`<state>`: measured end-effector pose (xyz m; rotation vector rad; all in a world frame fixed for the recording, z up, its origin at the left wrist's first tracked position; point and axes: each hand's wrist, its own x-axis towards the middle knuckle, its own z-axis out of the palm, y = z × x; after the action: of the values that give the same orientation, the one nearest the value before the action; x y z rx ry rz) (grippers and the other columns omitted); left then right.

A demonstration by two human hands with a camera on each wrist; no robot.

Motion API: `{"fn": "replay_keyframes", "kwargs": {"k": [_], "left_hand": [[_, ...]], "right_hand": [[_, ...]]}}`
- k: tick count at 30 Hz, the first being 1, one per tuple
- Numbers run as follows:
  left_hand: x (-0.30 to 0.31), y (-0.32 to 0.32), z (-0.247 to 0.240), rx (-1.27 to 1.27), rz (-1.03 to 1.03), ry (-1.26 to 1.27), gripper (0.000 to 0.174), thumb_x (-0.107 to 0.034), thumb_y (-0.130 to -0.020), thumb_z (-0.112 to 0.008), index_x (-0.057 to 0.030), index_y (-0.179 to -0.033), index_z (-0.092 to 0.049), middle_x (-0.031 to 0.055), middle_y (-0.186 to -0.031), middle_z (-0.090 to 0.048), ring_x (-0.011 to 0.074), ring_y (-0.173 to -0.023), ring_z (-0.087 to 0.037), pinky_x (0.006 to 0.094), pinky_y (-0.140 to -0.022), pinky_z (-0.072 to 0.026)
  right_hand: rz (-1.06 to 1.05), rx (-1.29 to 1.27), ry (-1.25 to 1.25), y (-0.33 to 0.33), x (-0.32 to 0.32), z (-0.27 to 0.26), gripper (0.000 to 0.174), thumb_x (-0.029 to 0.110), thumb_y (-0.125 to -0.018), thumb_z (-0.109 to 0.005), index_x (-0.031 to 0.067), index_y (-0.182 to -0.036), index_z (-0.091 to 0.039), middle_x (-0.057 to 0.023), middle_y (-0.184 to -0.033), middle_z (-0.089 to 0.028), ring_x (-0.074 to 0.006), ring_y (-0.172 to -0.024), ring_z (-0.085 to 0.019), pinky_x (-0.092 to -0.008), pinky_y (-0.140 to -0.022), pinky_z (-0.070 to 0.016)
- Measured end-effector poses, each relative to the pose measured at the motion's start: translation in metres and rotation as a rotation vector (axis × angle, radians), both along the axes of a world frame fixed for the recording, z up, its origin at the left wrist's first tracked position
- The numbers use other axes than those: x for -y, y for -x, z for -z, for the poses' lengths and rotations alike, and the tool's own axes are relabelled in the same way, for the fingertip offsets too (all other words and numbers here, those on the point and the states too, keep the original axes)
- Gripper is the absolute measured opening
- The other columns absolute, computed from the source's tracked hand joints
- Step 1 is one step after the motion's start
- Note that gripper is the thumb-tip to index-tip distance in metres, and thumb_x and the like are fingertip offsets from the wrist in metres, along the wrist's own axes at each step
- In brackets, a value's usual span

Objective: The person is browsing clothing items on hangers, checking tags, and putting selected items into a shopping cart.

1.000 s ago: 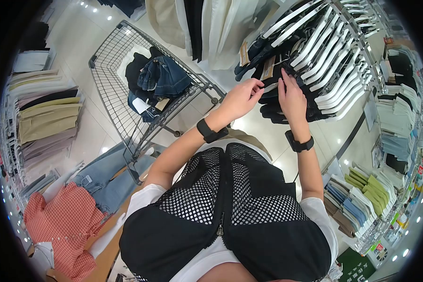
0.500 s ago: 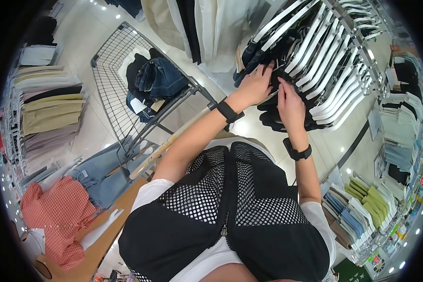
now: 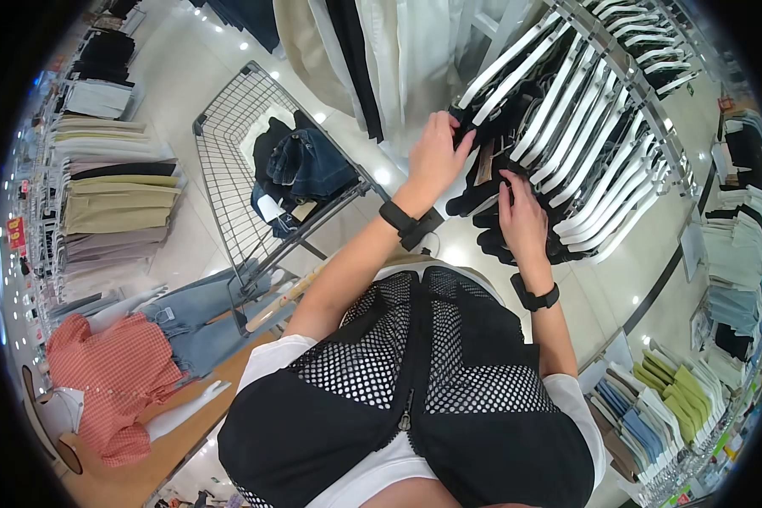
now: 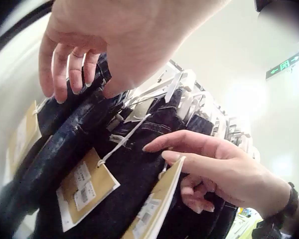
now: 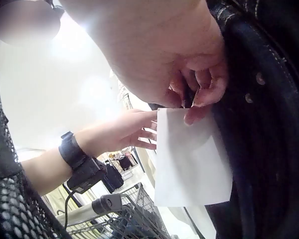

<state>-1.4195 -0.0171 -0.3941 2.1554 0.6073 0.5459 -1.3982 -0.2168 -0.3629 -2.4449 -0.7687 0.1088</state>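
Dark denim jeans (image 4: 132, 164) hang on white hangers (image 3: 567, 127) in front of me. My left hand (image 3: 432, 161) is at the outer end of the row, its fingers loosely bent over the waist of the outermost jeans and its thumb close against the denim. My right hand (image 3: 525, 218) lies against the jeans further along, forefinger and thumb stretched out with a gap between them, the other fingers curled in. Just under that thumb hangs a paper tag (image 4: 157, 201), its white back (image 5: 189, 159) facing the right wrist camera. Another tan tag (image 4: 87, 189) hangs between the hands.
A wire shopping cart (image 3: 220, 169) holding dark denim clothes (image 3: 313, 165) stands to the left. Pale trousers (image 3: 398, 59) hang ahead. A mannequin in a red checked shirt (image 3: 114, 364) is at lower left. Folded clothes (image 3: 669, 381) are at right.
Both hands came to the jeans from in front of the row. My left hand then shifted to the outermost jeans, and a gap with a tag now shows between the hands.
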Motion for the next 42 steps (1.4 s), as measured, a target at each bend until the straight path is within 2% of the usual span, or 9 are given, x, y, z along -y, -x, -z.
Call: {"fn": "replay_keyframes", "kwargs": {"k": [11, 14, 16, 22, 26, 29, 37, 38, 42], "left_hand": [[0.006, -0.005, 0.015, -0.019, 0.218, -0.001, 0.021, -0.024, -0.099, -0.074, -0.0064, -0.110, -0.074, 0.0174, -0.116, -0.065, 0.0412, -0.101, -0.068, 0.0500, -0.083, -0.0564], [0.001, -0.003, 0.027, 0.133, 0.216, 0.032, 0.019, -0.021, -0.100, -0.073, -0.0055, -0.111, -0.072, 0.0261, -0.127, -0.061, 0.0488, -0.114, -0.064, 0.0513, -0.093, -0.0547], [-0.006, -0.002, 0.029, 0.152, 0.228, 0.055, 0.023, -0.024, -0.101, -0.073, -0.0066, -0.116, -0.072, 0.0424, -0.145, -0.050, 0.0577, -0.132, -0.056, 0.0503, -0.106, -0.0506], [-0.012, -0.002, 0.030, 0.081, 0.301, 0.039, 0.029, -0.030, -0.097, -0.080, -0.0105, -0.117, -0.074, 0.0531, -0.159, -0.028, 0.0619, -0.153, -0.032, 0.0559, -0.120, -0.0412], [-0.013, -0.002, 0.030, 0.078, 0.255, -0.088, 0.027, -0.031, -0.096, -0.080, -0.0105, -0.114, -0.075, 0.0505, -0.159, -0.032, 0.0622, -0.151, -0.034, 0.0560, -0.119, -0.0425], [-0.014, 0.000, 0.032, 0.078, 0.235, -0.148, 0.030, -0.031, -0.097, -0.079, -0.0107, -0.118, -0.074, 0.0442, -0.153, -0.044, 0.0568, -0.142, -0.050, 0.0535, -0.113, -0.0475], [-0.020, -0.010, 0.014, 0.055, -0.081, 0.168, 0.039, -0.023, -0.097, -0.076, 0.0041, -0.119, -0.058, 0.0233, -0.116, -0.059, 0.0435, -0.104, -0.062, 0.0490, -0.090, -0.0514], [-0.028, -0.016, 0.032, 0.089, -0.122, -0.018, 0.039, -0.028, -0.099, -0.078, 0.0000, -0.119, -0.060, 0.0162, -0.117, -0.065, 0.0356, -0.105, -0.070, 0.0434, -0.089, -0.0567], [-0.043, -0.023, 0.023, 0.228, -0.024, -0.205, 0.032, -0.026, -0.102, -0.074, 0.0000, -0.113, -0.060, 0.0202, -0.109, -0.069, 0.0402, -0.100, -0.070, 0.0454, -0.084, -0.0556]], "right_hand": [[-0.007, 0.041, -0.069, -0.003, 0.001, 0.009, 0.026, 0.018, -0.108, -0.060, 0.0111, -0.132, -0.065, -0.0153, -0.119, -0.075, -0.0415, -0.097, -0.074, -0.0507, -0.081, -0.0607], [-0.010, 0.040, -0.080, -0.002, 0.002, 0.009, 0.026, 0.018, -0.108, -0.059, 0.0115, -0.133, -0.064, -0.0147, -0.119, -0.075, -0.0413, -0.097, -0.074, -0.0505, -0.081, -0.0607], [-0.009, 0.038, -0.078, -0.002, 0.002, 0.008, 0.026, 0.018, -0.109, -0.058, 0.0116, -0.133, -0.064, -0.0141, -0.119, -0.075, -0.0408, -0.098, -0.074, -0.0503, -0.081, -0.0608], [-0.006, 0.042, -0.087, -0.002, 0.001, 0.011, 0.027, 0.019, -0.109, -0.057, 0.0123, -0.134, -0.064, -0.0139, -0.118, -0.075, -0.0407, -0.097, -0.074, -0.0511, -0.080, -0.0605], [-0.004, 0.023, -0.092, -0.002, 0.002, 0.009, 0.027, 0.019, -0.109, -0.058, 0.0128, -0.134, -0.064, -0.0141, -0.117, -0.075, -0.0411, -0.096, -0.074, -0.0515, -0.080, -0.0604], [-0.003, 0.000, -0.085, -0.002, 0.002, 0.010, 0.026, 0.019, -0.109, -0.058, 0.0129, -0.134, -0.065, -0.0142, -0.118, -0.075, -0.0413, -0.097, -0.074, -0.0511, -0.081, -0.0603], [-0.007, 0.013, -0.104, -0.002, 0.002, 0.011, 0.026, 0.019, -0.109, -0.058, 0.0121, -0.133, -0.066, -0.0143, -0.118, -0.075, -0.0410, -0.099, -0.074, -0.0498, -0.082, -0.0602], [-0.010, 0.011, -0.104, -0.002, 0.002, 0.011, 0.026, 0.019, -0.109, -0.058, 0.0121, -0.133, -0.066, -0.0143, -0.118, -0.075, -0.0410, -0.099, -0.074, -0.0498, -0.082, -0.0602], [-0.014, 0.029, -0.112, -0.002, 0.002, 0.011, 0.026, 0.019, -0.109, -0.058, 0.0122, -0.133, -0.066, -0.0144, -0.118, -0.075, -0.0410, -0.098, -0.074, -0.0495, -0.082, -0.0601]]}}
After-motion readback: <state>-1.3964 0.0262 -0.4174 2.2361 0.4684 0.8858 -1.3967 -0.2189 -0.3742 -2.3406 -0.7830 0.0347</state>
